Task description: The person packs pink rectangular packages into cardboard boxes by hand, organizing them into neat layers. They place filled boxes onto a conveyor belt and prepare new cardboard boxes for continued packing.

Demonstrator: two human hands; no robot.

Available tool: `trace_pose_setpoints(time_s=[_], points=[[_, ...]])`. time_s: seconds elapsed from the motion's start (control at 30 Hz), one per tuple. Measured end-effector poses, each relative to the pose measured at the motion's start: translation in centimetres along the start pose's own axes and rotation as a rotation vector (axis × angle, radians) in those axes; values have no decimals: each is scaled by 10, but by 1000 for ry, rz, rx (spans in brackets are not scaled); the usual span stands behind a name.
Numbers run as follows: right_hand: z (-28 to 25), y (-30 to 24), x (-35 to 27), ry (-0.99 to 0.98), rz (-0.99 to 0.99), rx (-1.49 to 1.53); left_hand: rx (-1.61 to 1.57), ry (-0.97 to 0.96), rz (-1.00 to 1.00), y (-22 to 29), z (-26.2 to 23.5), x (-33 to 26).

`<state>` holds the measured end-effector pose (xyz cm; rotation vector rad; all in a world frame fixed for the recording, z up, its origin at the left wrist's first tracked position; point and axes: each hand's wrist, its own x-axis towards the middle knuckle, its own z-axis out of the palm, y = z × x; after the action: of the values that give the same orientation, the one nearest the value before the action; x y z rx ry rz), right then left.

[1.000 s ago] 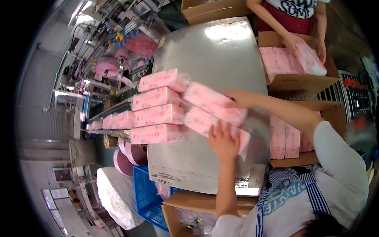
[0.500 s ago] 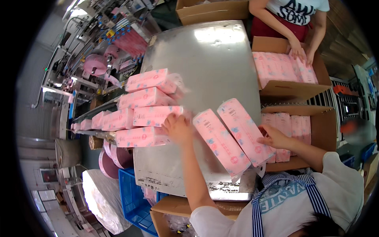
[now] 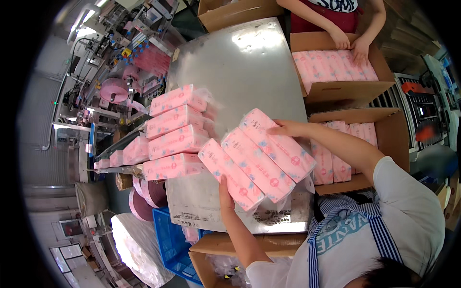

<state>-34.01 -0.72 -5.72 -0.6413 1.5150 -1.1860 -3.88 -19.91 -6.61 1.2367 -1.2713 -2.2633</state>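
Three pink tissue packs with a blue flower print lie slanted side by side: the left pack [image 3: 231, 175], the middle pack [image 3: 258, 165] and the right pack [image 3: 278, 145]. My left hand [image 3: 227, 194] presses the outer side of the left pack, thumb up, its other fingers mostly hidden. At the far end of the right pack, my right hand [image 3: 287, 127] has its fingers on the edge. The row is held between both hands over the metal table [image 3: 230, 72]. To the left, more tissue packs [image 3: 177, 140] are stacked at the table's edge.
An open carton [image 3: 357, 185] with tissue packs stands on my right. Beyond it, a co-worker's hands [image 3: 353, 45] are at another filled carton [image 3: 355, 89]. A blue crate [image 3: 165, 240] and a carton [image 3: 249, 238] are at the near side; machinery [image 3: 120, 72] stands far left.
My left hand has brought one pack from the left stack against the two others, making a row of three. My right hand has moved to the right pack's far end.
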Motion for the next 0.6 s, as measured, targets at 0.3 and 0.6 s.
trace_pose_setpoints(time_s=[0.3,0.6], points=[[-12,-53,-135,82,-360,-120,304,-140,191,18,43,-96],[-37,15,-251,297,-515,28,781,-317,217,-20,116,-103]])
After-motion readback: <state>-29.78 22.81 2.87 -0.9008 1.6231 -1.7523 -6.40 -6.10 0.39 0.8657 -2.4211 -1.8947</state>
